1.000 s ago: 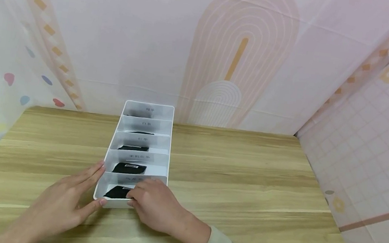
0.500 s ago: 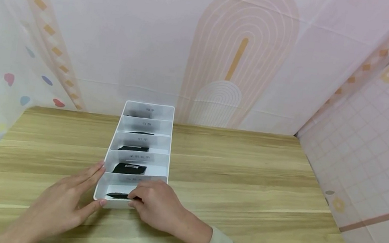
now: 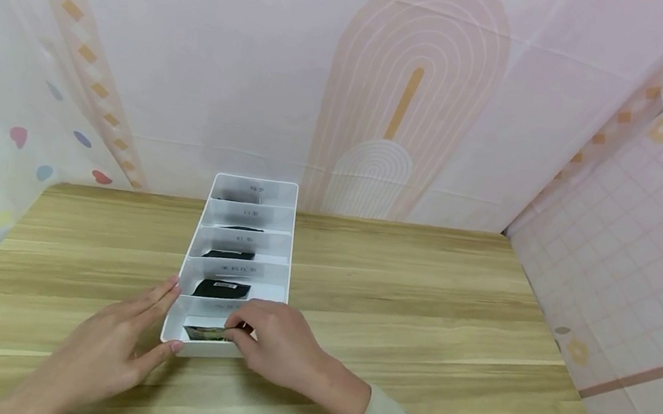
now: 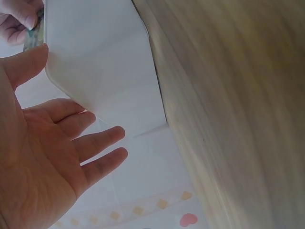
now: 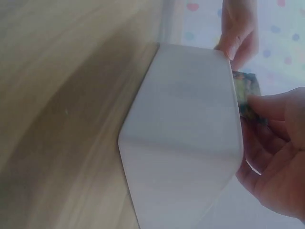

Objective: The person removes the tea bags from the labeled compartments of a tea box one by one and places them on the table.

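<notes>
A long white divided box (image 3: 208, 351) stands on the table, its compartments labelled with printed characters. In the nearest compartment is a tea sachet (image 3: 204, 333), its green-gold patterned face showing. My right hand (image 3: 284, 343) pinches the sachet's right end between thumb and fingers. In the right wrist view the sachet (image 5: 245, 86) rises a little above the box rim. My left hand (image 3: 97, 344) rests against the box's near left corner, thumb on the front and fingertips on the left side. Seen from the left wrist, that hand (image 4: 52, 152) has its fingers extended.
Black sachets lie in the compartments behind, such as the black sachet (image 3: 222, 289) with a white label. The wooden table (image 3: 418, 314) extends to both sides. A patterned cloth backdrop (image 3: 198, 80) hangs right behind the box's far end.
The sachet has turned from its black face, through edge-on, to its patterned face, staying in the nearest compartment. My right hand has shifted slightly right; my left hand stays on the corner.
</notes>
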`<state>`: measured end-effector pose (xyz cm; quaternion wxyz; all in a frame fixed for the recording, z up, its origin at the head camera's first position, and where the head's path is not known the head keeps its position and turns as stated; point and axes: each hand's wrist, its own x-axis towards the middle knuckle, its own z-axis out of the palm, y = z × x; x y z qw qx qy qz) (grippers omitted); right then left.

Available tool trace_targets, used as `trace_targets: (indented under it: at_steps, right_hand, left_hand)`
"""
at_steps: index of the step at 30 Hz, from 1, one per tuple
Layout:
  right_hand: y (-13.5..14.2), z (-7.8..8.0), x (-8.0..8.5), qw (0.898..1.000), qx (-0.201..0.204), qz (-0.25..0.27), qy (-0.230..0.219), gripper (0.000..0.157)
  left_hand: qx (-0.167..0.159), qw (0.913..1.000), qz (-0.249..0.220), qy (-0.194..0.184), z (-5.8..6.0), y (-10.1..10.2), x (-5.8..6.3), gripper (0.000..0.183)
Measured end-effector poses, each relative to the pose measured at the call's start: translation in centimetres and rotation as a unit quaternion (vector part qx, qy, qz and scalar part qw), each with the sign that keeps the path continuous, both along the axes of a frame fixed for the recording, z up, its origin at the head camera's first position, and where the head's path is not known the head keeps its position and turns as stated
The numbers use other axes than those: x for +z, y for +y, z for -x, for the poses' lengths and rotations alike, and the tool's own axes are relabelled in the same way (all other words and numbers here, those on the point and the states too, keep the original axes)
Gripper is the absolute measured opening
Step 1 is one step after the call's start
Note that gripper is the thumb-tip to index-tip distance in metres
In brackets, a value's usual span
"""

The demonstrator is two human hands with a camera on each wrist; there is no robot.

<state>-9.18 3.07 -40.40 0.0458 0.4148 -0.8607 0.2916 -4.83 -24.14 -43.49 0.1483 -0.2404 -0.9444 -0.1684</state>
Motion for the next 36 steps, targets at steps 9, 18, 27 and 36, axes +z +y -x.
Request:
trace_targets:
  at_steps: [9, 18, 27, 36]
  right_hand:
    - [1.3, 1.2, 1.3, 0.996, 0.002, 0.083, -0.038, 0.004]
    - [2.7, 2.9, 3.2, 0.99, -0.001, 0.132, -0.053, 0.005]
    - [3.9, 4.1, 4.7, 0.988, -0.029, 0.151, -0.032, 0.006]
    - [5.5, 5.5, 5.1, 0.984, -0.066, 0.166, -0.019, 0.007]
  left_hand:
    - [0.003, 1.0, 0.002, -0.009, 0.2, 0.2, 0.0, 0.082]
    - [0.002, 0.9999, -0.003, -0.015, 0.2, 0.2, 0.1, 0.083]
    - [0.0, 0.9999, -0.01, -0.001, 0.2, 0.2, 0.1, 0.083]
    - [-0.001, 0.9999, -0.01, 0.004, 0.1, 0.3, -0.2, 0.083]
